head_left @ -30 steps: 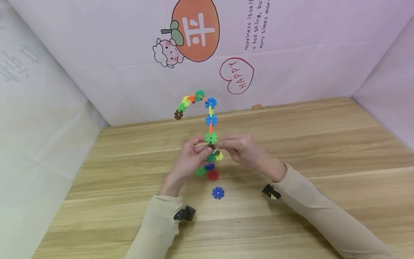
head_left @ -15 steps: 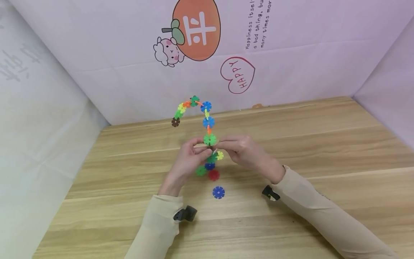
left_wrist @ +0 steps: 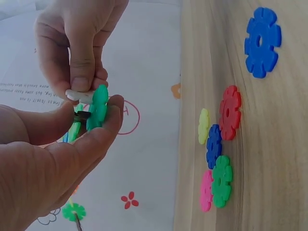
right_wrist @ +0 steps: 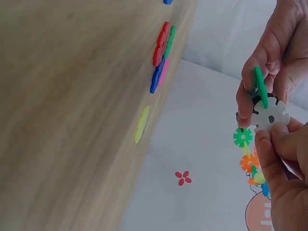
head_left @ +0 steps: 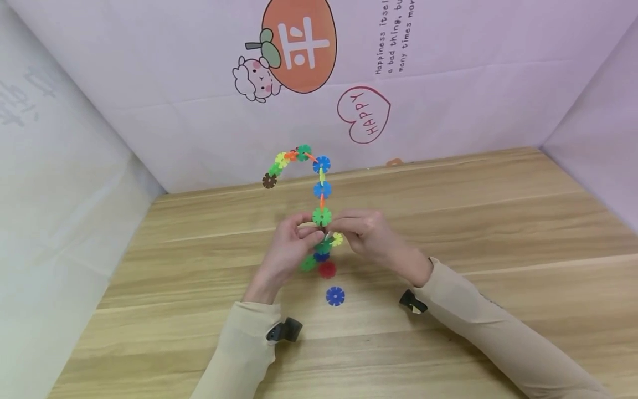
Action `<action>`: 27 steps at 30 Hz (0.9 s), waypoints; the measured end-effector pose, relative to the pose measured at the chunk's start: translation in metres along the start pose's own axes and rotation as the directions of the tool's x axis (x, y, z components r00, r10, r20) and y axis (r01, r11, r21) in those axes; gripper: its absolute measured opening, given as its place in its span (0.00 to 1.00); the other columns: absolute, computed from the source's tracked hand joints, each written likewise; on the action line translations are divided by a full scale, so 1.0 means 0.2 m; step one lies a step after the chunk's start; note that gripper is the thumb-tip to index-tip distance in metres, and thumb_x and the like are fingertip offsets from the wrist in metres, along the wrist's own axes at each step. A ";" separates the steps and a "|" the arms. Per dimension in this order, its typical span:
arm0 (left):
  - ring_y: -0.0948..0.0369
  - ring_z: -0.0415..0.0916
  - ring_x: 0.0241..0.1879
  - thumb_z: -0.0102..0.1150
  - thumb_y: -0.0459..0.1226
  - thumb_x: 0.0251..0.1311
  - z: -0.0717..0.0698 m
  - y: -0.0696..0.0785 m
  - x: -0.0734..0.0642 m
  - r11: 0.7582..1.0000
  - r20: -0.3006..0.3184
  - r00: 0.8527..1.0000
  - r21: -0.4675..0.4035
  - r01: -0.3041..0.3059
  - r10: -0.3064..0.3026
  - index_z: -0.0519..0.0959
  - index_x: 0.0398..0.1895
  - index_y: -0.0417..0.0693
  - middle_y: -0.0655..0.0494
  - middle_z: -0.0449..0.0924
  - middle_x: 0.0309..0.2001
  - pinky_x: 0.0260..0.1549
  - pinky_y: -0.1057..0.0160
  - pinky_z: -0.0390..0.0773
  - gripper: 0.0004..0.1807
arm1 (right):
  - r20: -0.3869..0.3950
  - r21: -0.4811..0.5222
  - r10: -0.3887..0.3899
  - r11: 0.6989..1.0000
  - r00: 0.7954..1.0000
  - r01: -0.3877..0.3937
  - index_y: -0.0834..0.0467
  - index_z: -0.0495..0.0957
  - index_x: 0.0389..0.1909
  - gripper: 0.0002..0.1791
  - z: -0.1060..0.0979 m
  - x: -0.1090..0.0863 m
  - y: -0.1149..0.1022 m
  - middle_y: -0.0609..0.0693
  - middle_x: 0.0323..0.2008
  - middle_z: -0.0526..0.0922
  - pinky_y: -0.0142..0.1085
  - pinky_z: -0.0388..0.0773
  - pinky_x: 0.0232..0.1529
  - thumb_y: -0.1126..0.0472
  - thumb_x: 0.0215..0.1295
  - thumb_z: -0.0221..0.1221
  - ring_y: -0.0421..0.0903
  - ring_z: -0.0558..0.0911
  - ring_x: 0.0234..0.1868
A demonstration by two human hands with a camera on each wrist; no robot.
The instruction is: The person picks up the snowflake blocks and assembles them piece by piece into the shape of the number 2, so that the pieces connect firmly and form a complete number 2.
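A curved chain of slotted plastic snowflake discs [head_left: 322, 189] rises from between both hands and arcs left to a brown disc [head_left: 269, 180]. My left hand [head_left: 289, 249] grips the chain's near end, its thumb and fingers around a dark piece and a dark green disc [left_wrist: 98, 107]. My right hand [head_left: 371, 235] pinches a white disc [right_wrist: 272, 114] between thumb and forefinger. In both wrist views the white disc's edge meets the dark green one; whether their slots interlock, I cannot tell.
Loose discs lie on the wooden table [head_left: 199, 233] below the hands: blue [head_left: 335, 296], red [head_left: 327, 270], green [head_left: 308, 263], dark blue [head_left: 321, 256], yellow [head_left: 337, 239] and pink [left_wrist: 206, 190]. A printed white cloth [head_left: 199, 127] stands behind the table.
The chain's curved top has swayed, dipping and then rising slightly, and sits a little further left than at first. My right hand has shifted slightly left with the white disc.
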State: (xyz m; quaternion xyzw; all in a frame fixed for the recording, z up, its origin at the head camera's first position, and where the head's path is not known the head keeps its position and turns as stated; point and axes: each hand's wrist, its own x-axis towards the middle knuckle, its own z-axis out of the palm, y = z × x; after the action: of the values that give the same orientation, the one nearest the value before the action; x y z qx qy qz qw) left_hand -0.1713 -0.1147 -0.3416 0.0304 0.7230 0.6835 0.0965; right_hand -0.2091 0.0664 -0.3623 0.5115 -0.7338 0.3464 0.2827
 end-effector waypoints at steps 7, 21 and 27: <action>0.50 0.79 0.51 0.49 0.22 0.64 -0.01 0.01 -0.01 1.000 0.028 1.000 -0.010 0.007 -0.007 0.72 0.54 0.32 0.37 0.80 0.49 0.49 0.57 0.78 0.15 | 0.011 0.051 -0.001 0.999 1.000 0.001 0.66 0.85 0.32 0.11 0.00 0.00 0.01 0.55 0.32 0.86 0.33 0.82 0.35 0.82 0.50 0.63 0.48 0.86 0.34; 0.53 0.79 0.52 0.54 0.27 0.64 -0.05 0.01 0.00 0.999 0.122 0.992 0.019 0.027 -0.029 0.71 0.57 0.39 0.43 0.79 0.53 0.48 0.57 0.79 0.18 | 0.084 0.174 0.116 0.976 0.990 -0.130 0.67 0.83 0.38 0.12 -0.04 0.00 0.03 0.57 0.36 0.85 0.31 0.81 0.35 0.81 0.54 0.62 0.48 0.85 0.33; 0.45 0.80 0.48 0.57 0.23 0.60 -0.05 0.00 0.00 0.997 0.164 0.985 0.055 0.045 -0.053 0.63 0.65 0.47 0.37 0.81 0.48 0.50 0.49 0.76 0.31 | 0.061 0.150 0.075 0.985 0.995 -0.083 0.67 0.84 0.37 0.13 -0.06 0.00 0.05 0.58 0.37 0.85 0.34 0.82 0.38 0.82 0.52 0.62 0.49 0.86 0.36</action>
State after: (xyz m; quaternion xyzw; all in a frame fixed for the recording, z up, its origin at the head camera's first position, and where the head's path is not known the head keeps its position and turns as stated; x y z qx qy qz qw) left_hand -0.1730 -0.1250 -0.3403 0.0716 0.7302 0.6573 0.1721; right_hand -0.2170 0.0785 -0.3579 0.5116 -0.7325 0.3979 0.2084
